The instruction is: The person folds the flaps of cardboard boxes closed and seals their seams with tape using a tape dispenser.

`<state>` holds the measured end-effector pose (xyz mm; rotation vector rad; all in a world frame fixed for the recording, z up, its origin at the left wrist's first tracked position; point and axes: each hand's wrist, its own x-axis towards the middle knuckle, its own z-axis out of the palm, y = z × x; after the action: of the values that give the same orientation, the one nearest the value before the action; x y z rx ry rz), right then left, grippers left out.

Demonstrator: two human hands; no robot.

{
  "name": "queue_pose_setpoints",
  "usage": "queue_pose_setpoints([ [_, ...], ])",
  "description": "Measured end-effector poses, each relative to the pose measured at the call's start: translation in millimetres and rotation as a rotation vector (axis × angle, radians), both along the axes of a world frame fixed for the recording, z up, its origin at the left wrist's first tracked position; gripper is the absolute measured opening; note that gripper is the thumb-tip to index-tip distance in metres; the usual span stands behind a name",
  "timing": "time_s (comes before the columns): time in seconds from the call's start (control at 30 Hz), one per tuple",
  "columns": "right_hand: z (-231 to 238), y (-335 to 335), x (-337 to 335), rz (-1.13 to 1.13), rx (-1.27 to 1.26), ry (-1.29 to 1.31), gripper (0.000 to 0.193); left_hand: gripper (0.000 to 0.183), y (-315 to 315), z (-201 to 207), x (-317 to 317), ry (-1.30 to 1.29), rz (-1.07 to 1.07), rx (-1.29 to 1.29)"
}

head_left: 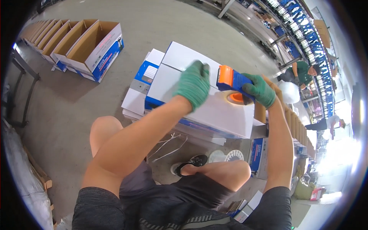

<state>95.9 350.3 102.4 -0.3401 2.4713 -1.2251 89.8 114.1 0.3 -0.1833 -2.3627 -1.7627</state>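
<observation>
Right hand [260,91], gloved in green, is closed around the grip of a tape dispenser [240,82], which sits above the right end of a white-topped box [168,86]. The left hand [193,84], also gloved, is half curled over the box top beside the seam [171,68]; whether it pinches anything I cannot tell. For a neat run, the 2 flaps [184,53] probably want pressing level, the dispenser square to the seam under steady pressure, and the left hand clear of any blade.
</observation>
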Motion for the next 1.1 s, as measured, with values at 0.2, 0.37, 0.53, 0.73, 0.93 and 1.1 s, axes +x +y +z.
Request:
queue_pose_setpoints([
  [0.2, 21, -30, -17, 0.0, 0.201, -0.076, 0.046, 0.025, -145, -3, -45, -0.196, 0.261, 0.471],
  [0.37, 17, -41, -23, 0.011, 0.346, -0.048, 0.049, 0.031, -160, -37, -45, -0.476, 0.206, 0.57],
  [0.53, 15, -42, -24, 0.025, 0.347, -0.039, 0.049, 0.033, -144, -91, -44, -0.673, -0.213, -0.012],
  [0.73, 27, -47, -21, 0.114, 0.429, -0.035, 0.047, 0.049, -130, -64, -54, 0.304, 0.142, -0.4],
  [0.93, 37, -22, -21, 0.098, 0.304, -0.322, 0.054, 0.09, -97, 25, -24, 0.315, -0.524, -0.965],
  [1.1, 69, 80, 23, -0.028, 0.705, -0.198, 0.059, 0.101, -89, 42, -15, 0.282, -0.558, -1.165],
])
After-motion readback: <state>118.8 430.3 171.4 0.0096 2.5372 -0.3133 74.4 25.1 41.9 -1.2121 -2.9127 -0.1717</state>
